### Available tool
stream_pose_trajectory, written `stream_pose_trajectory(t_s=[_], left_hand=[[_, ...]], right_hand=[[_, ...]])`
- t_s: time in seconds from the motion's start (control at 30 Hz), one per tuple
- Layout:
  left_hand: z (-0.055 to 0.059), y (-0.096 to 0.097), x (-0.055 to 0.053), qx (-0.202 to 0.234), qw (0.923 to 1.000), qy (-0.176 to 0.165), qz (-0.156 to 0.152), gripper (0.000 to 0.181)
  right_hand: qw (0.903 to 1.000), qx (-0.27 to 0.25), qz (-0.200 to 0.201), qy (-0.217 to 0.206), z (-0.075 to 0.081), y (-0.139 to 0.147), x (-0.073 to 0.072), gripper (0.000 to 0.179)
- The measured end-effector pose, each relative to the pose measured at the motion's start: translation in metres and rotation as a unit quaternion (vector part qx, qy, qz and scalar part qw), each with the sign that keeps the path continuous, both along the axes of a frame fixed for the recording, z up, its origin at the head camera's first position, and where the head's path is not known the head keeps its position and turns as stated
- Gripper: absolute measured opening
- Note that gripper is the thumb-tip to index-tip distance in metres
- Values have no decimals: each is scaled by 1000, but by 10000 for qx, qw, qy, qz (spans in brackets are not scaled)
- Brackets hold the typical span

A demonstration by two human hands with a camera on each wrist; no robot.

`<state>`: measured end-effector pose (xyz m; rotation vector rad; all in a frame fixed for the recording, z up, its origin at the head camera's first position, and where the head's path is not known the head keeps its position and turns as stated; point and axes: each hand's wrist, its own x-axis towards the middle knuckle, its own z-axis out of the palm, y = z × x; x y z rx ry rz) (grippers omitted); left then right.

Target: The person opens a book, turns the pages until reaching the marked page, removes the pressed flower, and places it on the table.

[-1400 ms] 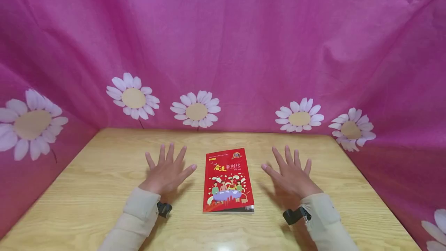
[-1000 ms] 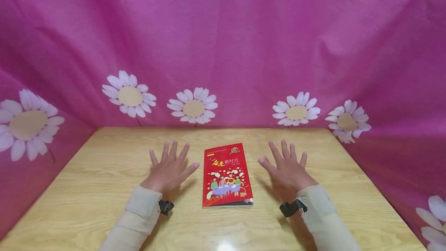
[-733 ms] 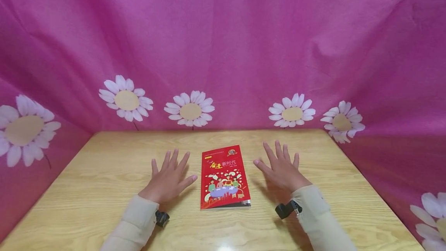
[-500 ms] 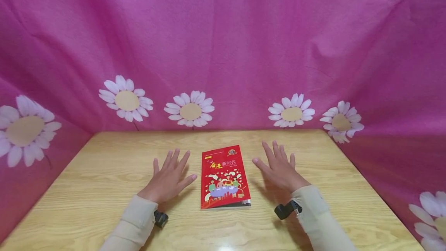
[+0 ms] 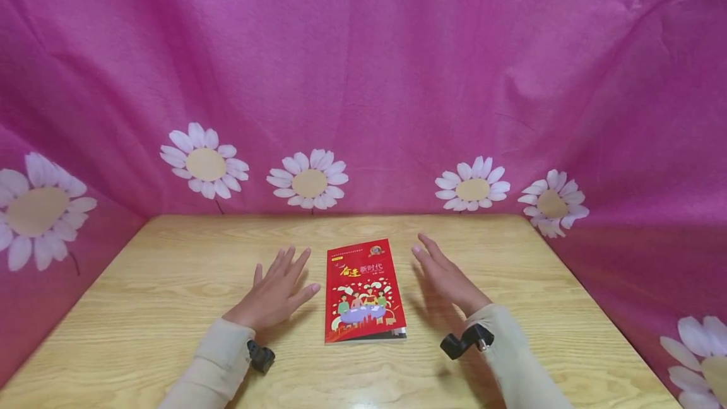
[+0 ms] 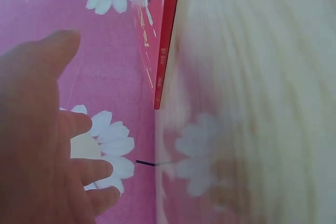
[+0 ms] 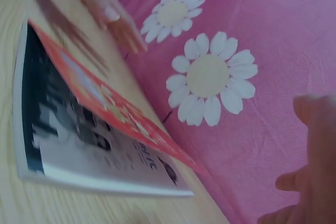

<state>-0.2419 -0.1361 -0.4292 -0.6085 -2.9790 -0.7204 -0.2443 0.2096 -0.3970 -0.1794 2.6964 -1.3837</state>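
Note:
A red paperback book [image 5: 365,295] with a cartoon of people at a table lies on the wooden table between my hands. Its front cover is a little raised at the near right corner, and the right wrist view shows a grey and black page [image 7: 100,140] under the lifted cover. My left hand [image 5: 274,292] hovers left of the book, fingers spread, thumb toward its spine. On the other side my right hand [image 5: 449,276] is turned on edge with straight fingers, palm facing the book. Neither hand touches it.
The wooden table [image 5: 142,314] meets a magenta cloth [image 5: 375,81] printed with white daisies at the back and both sides. A black wrist camera [image 5: 261,356] sits on the left cuff, another black camera [image 5: 467,341] on the right.
My right hand has turned from palm down onto its edge, its spread fingers drawing together, and come slightly nearer the book. The left hand has tilted a little. The book stays put.

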Motion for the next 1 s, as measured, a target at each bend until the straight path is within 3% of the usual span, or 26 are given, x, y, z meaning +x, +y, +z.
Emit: stream_pose_trajectory(t_s=[0.13,0.33,0.4,0.57,0.77,1.0], left_hand=[[-3,-1,-2,107,9997,-204,-6,83],[-8,-2,-7,224,9991,-304,-180,90],[-10,-1,-9,225,9989,-329,-263,92],[-12,2,-11,167,9983,-428,-348,94],[-14,4,-11,135,9974,-593,-376,92],[-16,8,-9,139,9970,-598,-472,87]], right_hand=[[9978,-635,-44,-172,-1,-5,1,77],[9816,-1779,-38,-691,-2,-8,3,80],[9776,-2012,144,-601,-6,-5,-3,78],[9538,-2808,101,-1066,-9,-7,-7,83],[9371,-3224,99,-1335,-4,-13,-3,81],[9304,-3362,287,-1432,-3,-13,-3,75]])
